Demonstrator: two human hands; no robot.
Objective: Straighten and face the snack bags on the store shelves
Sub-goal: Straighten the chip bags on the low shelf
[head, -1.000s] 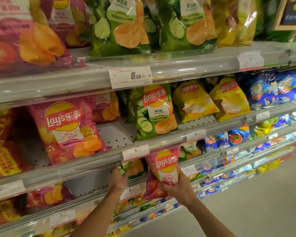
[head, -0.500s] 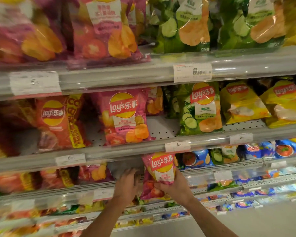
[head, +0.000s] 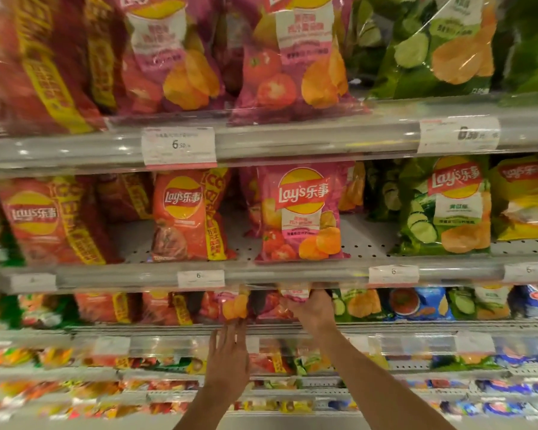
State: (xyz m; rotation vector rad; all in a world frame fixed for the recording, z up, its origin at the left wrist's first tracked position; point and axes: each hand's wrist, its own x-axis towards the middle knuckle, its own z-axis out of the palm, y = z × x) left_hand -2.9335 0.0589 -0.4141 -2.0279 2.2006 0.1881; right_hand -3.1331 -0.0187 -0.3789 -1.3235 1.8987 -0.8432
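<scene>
Pink snack bag (head: 294,297) sits on the third shelf (head: 385,326), top hidden behind the shelf edge above. Right hand (head: 311,308) pinches it; left hand (head: 227,358) hovers spread below. Risk: a hard push topples the neighbouring bags (head: 233,307).

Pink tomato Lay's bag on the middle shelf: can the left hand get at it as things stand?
Probably yes: the left hand is open and holds nothing, and the pink tomato Lay's bag stands at the shelf front with nothing before it.
</scene>
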